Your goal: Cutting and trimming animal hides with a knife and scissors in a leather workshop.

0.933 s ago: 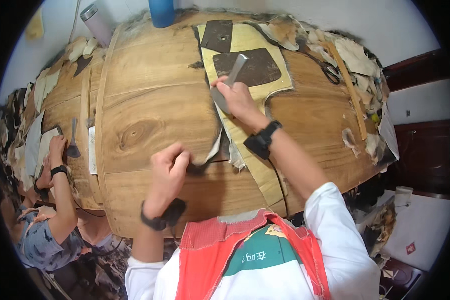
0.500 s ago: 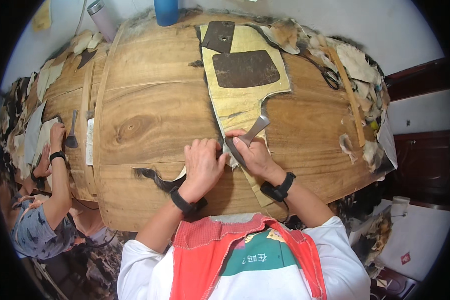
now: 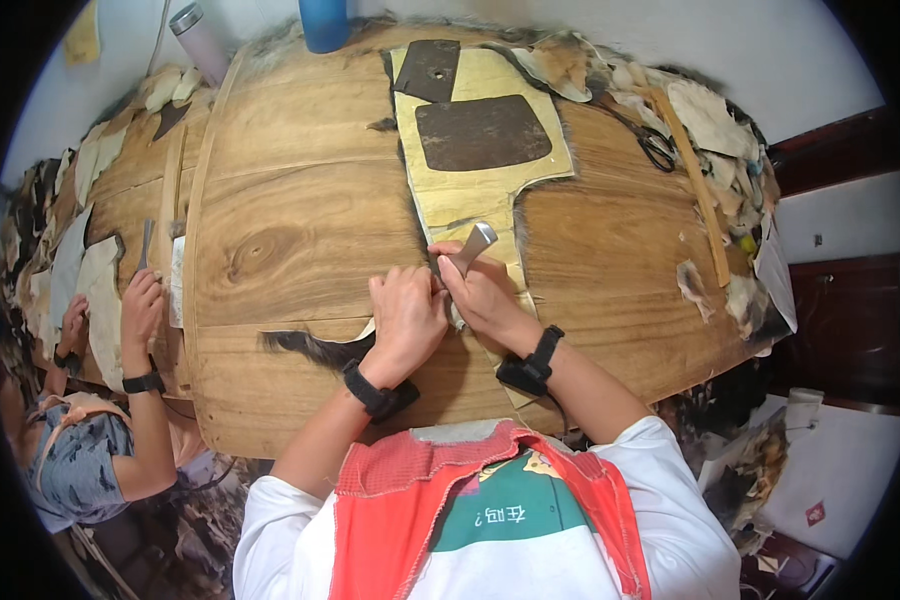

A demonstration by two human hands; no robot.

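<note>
A yellow-backed piece of fur pelt, dark hair showing at its edges, runs up the wooden table from under my hands. My right hand is closed round a knife, its grey metal handle pointing up and away; the fingers hide most of the blade. Right beside it, my left hand pinches the pelt's left edge, fingers bent and fingertips hidden. A strip of dark fur with a pale back sticks out left of my left wrist. Two dark brown flat pieces, one a rounded panel, one smaller, lie on the pelt's far part.
Scissors and a wooden strip lie at the right by heaped fur scraps. A blue container and a pink tumbler stand at the back. At the left, a co-worker's hand holds a similar knife.
My right hand has moved slightly up and left with the knife, its handle now more upright. The pelt has shifted slightly left. The co-worker has taken hold of the knife at the left.
</note>
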